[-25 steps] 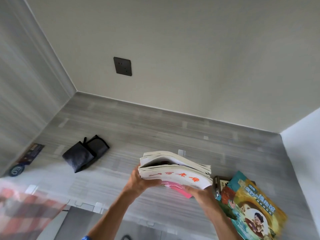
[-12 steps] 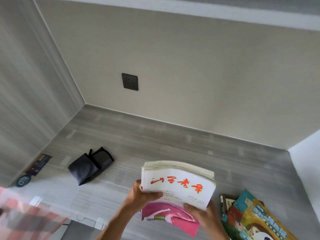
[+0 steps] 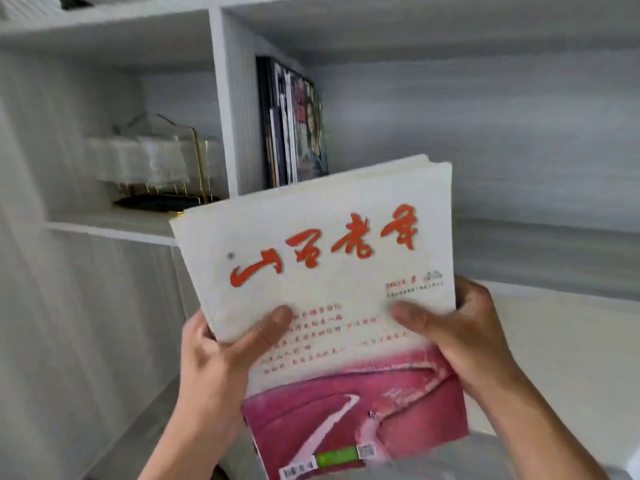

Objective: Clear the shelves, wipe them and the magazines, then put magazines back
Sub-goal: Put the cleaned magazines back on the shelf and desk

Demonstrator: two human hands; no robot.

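A stack of magazines with a white cover, red brush lettering and a pink lower part stands upright in front of me. My left hand grips its lower left edge, thumb across the cover. My right hand grips the lower right edge, thumb on the cover too. Behind the stack is a pale grey shelf unit. Several dark magazines stand upright at the left of the right-hand compartment, against the divider.
In the left compartment sits a gold wire rack on a dark base with clear sleeves in it. A shelf board runs below it. The right compartment has free room to the right of the standing magazines.
The stack has been lifted from low over the desk up to shelf height and turned cover-facing. The view swung from the desk and wall up to the shelf unit.
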